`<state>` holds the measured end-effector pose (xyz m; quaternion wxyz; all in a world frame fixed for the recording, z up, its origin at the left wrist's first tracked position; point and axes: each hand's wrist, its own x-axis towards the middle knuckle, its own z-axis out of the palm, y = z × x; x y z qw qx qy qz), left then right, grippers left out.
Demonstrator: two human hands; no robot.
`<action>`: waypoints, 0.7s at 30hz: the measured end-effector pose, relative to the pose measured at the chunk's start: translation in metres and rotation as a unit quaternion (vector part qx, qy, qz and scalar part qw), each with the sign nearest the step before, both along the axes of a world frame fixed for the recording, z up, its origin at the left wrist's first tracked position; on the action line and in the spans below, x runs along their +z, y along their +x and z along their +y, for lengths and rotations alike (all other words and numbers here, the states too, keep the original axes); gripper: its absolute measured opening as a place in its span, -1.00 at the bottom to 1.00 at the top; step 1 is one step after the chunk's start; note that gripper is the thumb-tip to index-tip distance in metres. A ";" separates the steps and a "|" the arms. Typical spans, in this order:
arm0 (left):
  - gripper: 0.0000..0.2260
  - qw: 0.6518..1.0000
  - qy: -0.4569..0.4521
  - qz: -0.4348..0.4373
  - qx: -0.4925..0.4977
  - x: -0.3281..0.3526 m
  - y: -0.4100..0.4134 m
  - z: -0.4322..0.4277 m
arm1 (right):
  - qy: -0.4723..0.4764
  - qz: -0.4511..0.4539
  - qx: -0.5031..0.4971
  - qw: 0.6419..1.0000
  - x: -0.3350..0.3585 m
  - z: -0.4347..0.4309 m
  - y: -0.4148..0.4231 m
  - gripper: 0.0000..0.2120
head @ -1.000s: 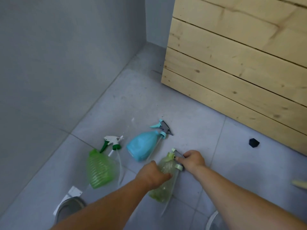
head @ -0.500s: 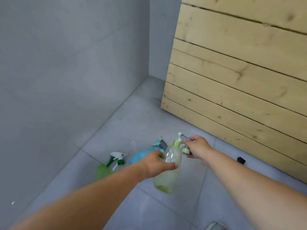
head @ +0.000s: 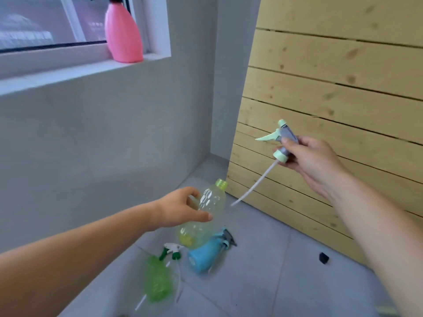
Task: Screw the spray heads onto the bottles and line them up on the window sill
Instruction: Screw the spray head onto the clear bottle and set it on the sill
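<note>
My left hand (head: 180, 208) grips a clear yellowish bottle (head: 206, 216) in mid-air, its threaded neck open and tilted up to the right. My right hand (head: 309, 157) holds a grey and pale-green spray head (head: 280, 143) up and to the right of the bottle; its white dip tube hangs down-left, its tip just right of the bottle and outside it. On the floor lie a blue bottle (head: 204, 257) with a head at its neck and a green ribbed bottle (head: 158, 281) beside a white and green head (head: 171, 250). A pink bottle (head: 123, 35) stands on the window sill (head: 75, 70).
A wall of light wooden planks (head: 332, 99) rises on the right. Grey walls meet in the corner behind the bottles. A small black object (head: 324, 258) lies on the grey floor tiles near the planks.
Both hands lifted the clear bottle off the floor. My right hand pulled the spray head out and away to the upper right. The view tilted up, bringing the window sill into sight.
</note>
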<state>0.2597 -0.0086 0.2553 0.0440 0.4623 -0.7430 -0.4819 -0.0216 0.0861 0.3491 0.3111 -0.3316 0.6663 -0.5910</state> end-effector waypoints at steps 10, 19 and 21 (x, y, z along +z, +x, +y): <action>-0.22 1.000 0.002 0.010 0.012 0.005 0.023 0.000 | -0.119 -0.095 -0.073 0.986 0.030 0.022 0.013 -0.84; -0.38 1.000 -0.013 0.000 -0.001 0.010 0.013 0.002 | -0.085 -0.112 -0.044 0.989 0.018 0.015 0.013 -0.83; -0.38 1.000 -0.015 0.003 -0.018 0.014 0.008 0.006 | -0.076 -0.114 -0.033 0.990 0.013 0.012 0.017 -0.84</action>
